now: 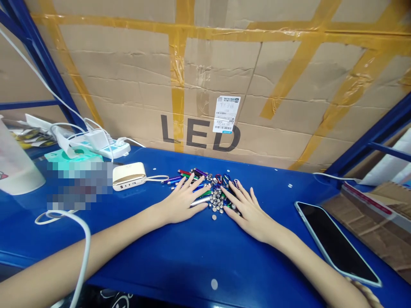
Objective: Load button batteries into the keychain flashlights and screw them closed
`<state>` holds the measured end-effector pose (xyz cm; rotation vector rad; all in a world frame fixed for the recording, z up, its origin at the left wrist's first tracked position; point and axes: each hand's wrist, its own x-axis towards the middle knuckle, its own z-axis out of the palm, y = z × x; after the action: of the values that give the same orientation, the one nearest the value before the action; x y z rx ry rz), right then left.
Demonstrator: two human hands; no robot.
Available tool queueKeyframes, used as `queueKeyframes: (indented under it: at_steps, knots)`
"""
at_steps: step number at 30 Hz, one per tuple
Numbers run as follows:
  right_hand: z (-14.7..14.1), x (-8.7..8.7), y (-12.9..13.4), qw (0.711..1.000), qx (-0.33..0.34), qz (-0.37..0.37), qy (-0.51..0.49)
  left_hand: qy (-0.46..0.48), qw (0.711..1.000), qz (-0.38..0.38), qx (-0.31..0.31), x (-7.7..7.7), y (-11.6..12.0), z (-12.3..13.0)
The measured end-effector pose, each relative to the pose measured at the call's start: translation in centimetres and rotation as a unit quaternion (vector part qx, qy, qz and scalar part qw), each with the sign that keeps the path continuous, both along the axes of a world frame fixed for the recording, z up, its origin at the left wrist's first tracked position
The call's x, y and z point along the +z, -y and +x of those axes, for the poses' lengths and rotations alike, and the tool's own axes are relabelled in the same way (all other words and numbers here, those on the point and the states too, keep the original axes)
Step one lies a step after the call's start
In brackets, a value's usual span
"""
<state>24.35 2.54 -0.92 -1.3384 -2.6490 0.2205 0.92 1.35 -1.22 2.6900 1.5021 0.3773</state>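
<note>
The blue table (180, 265) runs under both forearms, and by the look of it the work is at an early point: the parts lie in one loose heap between the hands, with no finished pile that I can make out. The phone (337, 244) lies out beyond the right forearm. The left hand (180, 204) and right hand (252, 215) reach in from either side, palms down, fingers spread wide and angled toward each other; neither has closed around anything. Coloured tubes (171, 180) lie under and past the left fingers; whether they are complete, I can't tell. A silver tube (202, 200) sits by the left thumb. Small round pieces (217, 200) cluster between the thumbs, one lone disc (214, 217) lying nearer the person.
</note>
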Motion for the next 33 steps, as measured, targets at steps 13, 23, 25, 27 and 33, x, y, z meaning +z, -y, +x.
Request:
queueKeyframes:
  at_steps: [13,23,25,27,33]
  knots:
    - [1.4,-0.5,-2.2,0.989,-0.090,0.112,0.030,0.008,0.996,-0.009,0.089,-0.3,-1.5,-0.8]
    - [-0.2,2.1,0.4,0.973,0.133,0.047,-0.181,-0.015,0.991,0.112,0.071,1.0,-0.7,-0.1]
    - [-0.8,2.3,1.3,0.972,0.165,0.002,-0.170,-0.024,0.989,0.129,0.071,1.4,-0.5,0.1]
    - [-1.3,2.1,2.0,0.973,0.178,-0.016,-0.147,-0.030,0.987,0.139,0.069,1.6,-0.4,0.1]
    - [-1.4,1.1,1.3,0.978,0.191,0.060,-0.058,-0.011,0.993,0.111,0.043,1.5,-0.3,0.2]
